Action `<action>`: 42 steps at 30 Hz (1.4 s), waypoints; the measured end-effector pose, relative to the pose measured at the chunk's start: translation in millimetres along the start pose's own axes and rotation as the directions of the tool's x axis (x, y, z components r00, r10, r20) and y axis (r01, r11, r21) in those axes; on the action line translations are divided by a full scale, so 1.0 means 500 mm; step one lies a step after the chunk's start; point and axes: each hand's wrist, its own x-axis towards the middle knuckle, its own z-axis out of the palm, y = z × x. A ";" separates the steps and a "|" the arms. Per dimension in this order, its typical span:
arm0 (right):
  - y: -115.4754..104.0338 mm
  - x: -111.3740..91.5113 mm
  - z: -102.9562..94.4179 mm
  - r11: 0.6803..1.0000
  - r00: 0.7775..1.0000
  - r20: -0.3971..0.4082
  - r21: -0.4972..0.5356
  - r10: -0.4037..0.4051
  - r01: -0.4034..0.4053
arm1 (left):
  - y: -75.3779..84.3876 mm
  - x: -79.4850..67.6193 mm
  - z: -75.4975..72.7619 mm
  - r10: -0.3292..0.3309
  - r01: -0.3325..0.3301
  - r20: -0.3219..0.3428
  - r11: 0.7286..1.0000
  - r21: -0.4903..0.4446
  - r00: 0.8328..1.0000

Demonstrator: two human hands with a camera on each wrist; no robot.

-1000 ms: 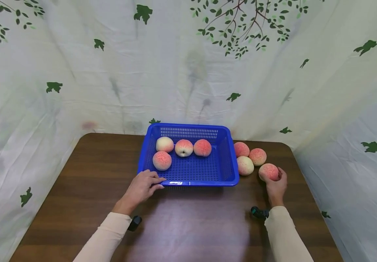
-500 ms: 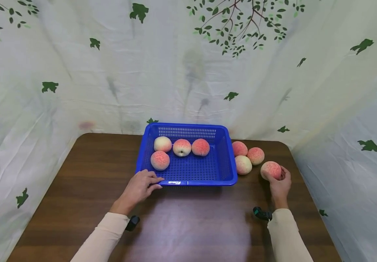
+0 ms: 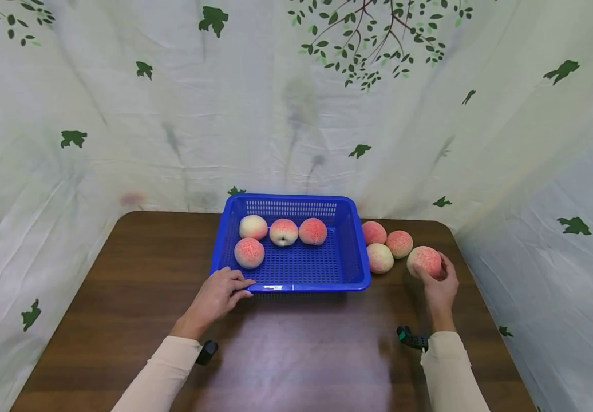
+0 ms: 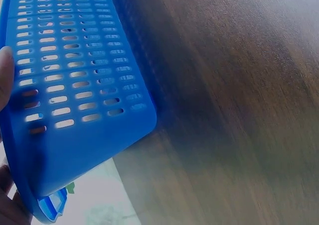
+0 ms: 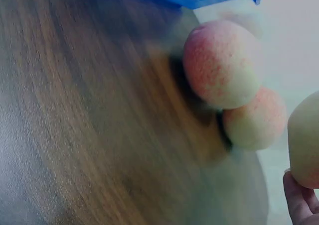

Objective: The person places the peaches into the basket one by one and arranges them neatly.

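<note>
A blue plastic basket [image 3: 290, 287] stands at the back of the table. Inside it lie several peaches, among them a pale one [image 3: 253, 227] at the left and a redder one [image 3: 313, 231] at the right. My left hand [image 3: 218, 294] grips the rim at its near left corner, thumb and fingers over the edge; the left wrist view shows the basket's slotted wall [image 4: 75, 85] close up. Right of the basket my right hand [image 3: 439, 289] holds a pink peach [image 3: 424, 261] between thumb and fingers. That peach [image 5: 305, 140] is cut off by the frame in the right wrist view.
Three peaches cluster against the basket's right side: a pale one [image 3: 380, 258], a pink one [image 3: 399, 244] and a red one [image 3: 374, 233]. The brown wooden table [image 3: 296, 349] meets a leaf-printed white cloth [image 3: 255, 126] behind. Dark cameras sit on both wrists.
The right hand and its peach have shifted slightly right and away from me, farther from the three loose peaches. The left hand has stayed on the rim. The head view has drifted slightly.
</note>
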 end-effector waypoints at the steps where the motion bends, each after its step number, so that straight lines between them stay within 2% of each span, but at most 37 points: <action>1: -0.003 -0.004 0.002 1.000 1.000 0.002 0.000 -0.009 0.009 | -0.001 0.000 0.000 0.004 -0.004 -0.007 1.000 0.000 1.000; 6: -0.024 -0.017 0.008 0.998 0.999 0.009 0.036 -0.049 0.049 | -0.001 -0.001 0.003 0.002 -0.002 0.003 1.000 0.003 1.000; 16: -0.071 -0.033 0.027 0.968 0.988 0.061 0.218 -0.143 0.127 | 0.005 -0.001 -0.003 -0.034 0.034 0.021 0.999 0.022 0.999; 22: -0.104 -0.048 0.053 0.960 0.975 0.123 0.232 -0.187 0.155 | 0.005 0.001 -0.004 -0.027 0.026 0.020 0.999 0.028 0.999; 27: -0.126 -0.060 0.083 0.964 0.963 0.194 0.226 -0.185 0.139 | 0.002 0.000 -0.002 -0.017 0.016 0.014 1.000 0.027 1.000; 36: -0.164 -0.074 0.148 0.953 0.921 0.324 0.276 -0.214 0.125 | 0.000 -0.002 -0.002 -0.036 0.035 0.023 0.999 0.022 0.999; 42: -0.176 -0.077 0.193 0.948 0.880 0.402 0.285 -0.253 0.142 | 0.002 -0.002 -0.004 -0.049 0.049 0.037 0.999 0.016 0.998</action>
